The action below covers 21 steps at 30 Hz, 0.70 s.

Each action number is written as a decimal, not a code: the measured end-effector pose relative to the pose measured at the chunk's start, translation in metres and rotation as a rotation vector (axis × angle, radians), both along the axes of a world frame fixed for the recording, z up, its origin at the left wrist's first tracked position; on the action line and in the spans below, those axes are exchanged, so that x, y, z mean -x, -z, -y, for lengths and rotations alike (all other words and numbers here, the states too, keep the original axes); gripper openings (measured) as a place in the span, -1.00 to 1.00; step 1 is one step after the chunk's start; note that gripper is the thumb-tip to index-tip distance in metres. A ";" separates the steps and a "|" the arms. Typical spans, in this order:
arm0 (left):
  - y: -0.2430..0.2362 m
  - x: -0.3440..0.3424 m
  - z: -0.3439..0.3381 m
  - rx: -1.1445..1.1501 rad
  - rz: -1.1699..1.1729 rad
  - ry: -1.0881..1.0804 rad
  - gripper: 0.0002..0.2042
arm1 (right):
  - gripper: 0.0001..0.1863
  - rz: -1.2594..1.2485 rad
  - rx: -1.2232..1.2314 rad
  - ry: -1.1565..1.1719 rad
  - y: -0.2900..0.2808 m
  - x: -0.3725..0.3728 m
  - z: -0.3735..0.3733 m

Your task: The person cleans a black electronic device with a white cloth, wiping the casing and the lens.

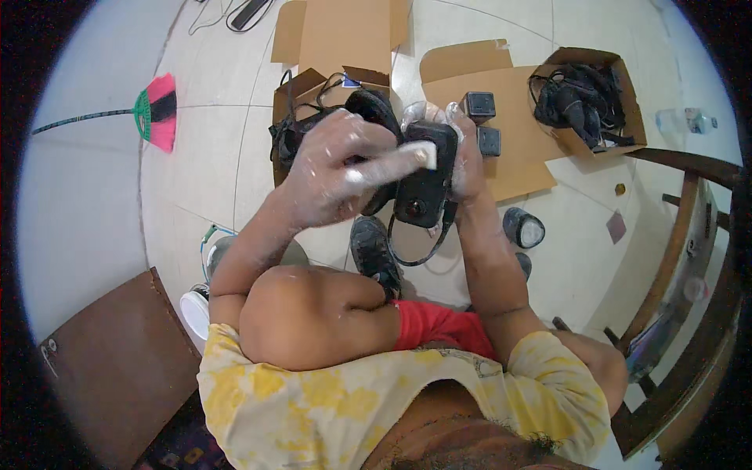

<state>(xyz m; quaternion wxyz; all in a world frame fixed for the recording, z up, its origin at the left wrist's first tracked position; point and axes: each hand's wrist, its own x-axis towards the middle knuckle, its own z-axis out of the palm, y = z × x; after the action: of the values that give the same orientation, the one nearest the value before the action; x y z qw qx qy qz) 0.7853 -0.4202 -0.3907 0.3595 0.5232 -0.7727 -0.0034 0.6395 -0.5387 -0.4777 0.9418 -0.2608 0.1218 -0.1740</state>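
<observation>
A black, rounded, box-shaped device (409,184) with a round lens-like part at its near end is held up before me. My right hand (468,160) grips it along its right side. My left hand (337,168) reaches across from the left, most fingers curled, one digit laid over the device's face. At that fingertip a small white piece (430,154), perhaps a wipe, presses on the black surface. Both hands look whitish, coated or thinly covered. A black cable (415,262) loops below the device. Black straps (372,106) show behind my left hand, partly hidden.
An open cardboard box (313,78) with black gear stands behind my hands. Another box (633,110) at the far right holds black cables. Two small black blocks (479,106) lie on cardboard. A brown wooden frame (674,258) stands right; a pink brush (160,113) lies left.
</observation>
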 end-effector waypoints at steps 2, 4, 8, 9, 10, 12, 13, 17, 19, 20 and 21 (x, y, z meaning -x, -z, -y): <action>-0.011 0.004 0.000 -0.063 0.101 0.003 -0.42 | -0.45 0.006 0.005 -0.024 -0.003 0.001 -0.002; -0.008 -0.003 0.004 -0.036 0.126 -0.016 -0.42 | -0.45 0.001 -0.032 -0.021 -0.004 -0.001 -0.007; 0.000 -0.007 0.005 -0.029 -0.007 -0.024 -0.44 | -0.44 0.013 -0.034 -0.022 -0.004 0.000 -0.003; -0.004 0.000 0.004 -0.068 -0.102 0.001 -0.44 | -0.44 0.066 0.025 -0.046 -0.001 0.001 -0.001; -0.012 0.002 0.004 -0.081 0.083 0.041 -0.44 | -0.43 0.073 0.007 -0.072 0.001 0.003 0.000; -0.018 0.006 0.005 -0.120 0.140 0.030 -0.46 | -0.44 0.029 0.025 -0.045 -0.004 0.002 -0.003; -0.013 0.002 0.008 -0.102 0.139 0.033 -0.47 | -0.45 -0.017 0.045 -0.014 -0.007 0.001 -0.005; -0.005 -0.015 0.009 -0.061 0.110 -0.030 -0.52 | -0.47 -0.142 -0.070 0.071 -0.010 -0.001 -0.014; -0.002 -0.017 0.006 -0.114 -0.025 -0.089 -0.51 | -0.46 -0.161 -0.043 0.011 -0.014 0.002 -0.009; -0.009 -0.011 0.006 -0.131 -0.039 -0.039 -0.52 | -0.46 -0.043 -0.005 -0.025 -0.003 0.002 -0.004; -0.015 -0.005 0.005 -0.140 -0.015 0.016 -0.51 | -0.46 0.075 0.031 -0.068 -0.002 -0.001 -0.003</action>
<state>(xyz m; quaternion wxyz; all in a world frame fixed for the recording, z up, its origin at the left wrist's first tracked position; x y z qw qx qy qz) 0.7901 -0.4257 -0.3755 0.3279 0.5407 -0.7720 -0.0644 0.6401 -0.5362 -0.4759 0.9468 -0.2728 0.0745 -0.1533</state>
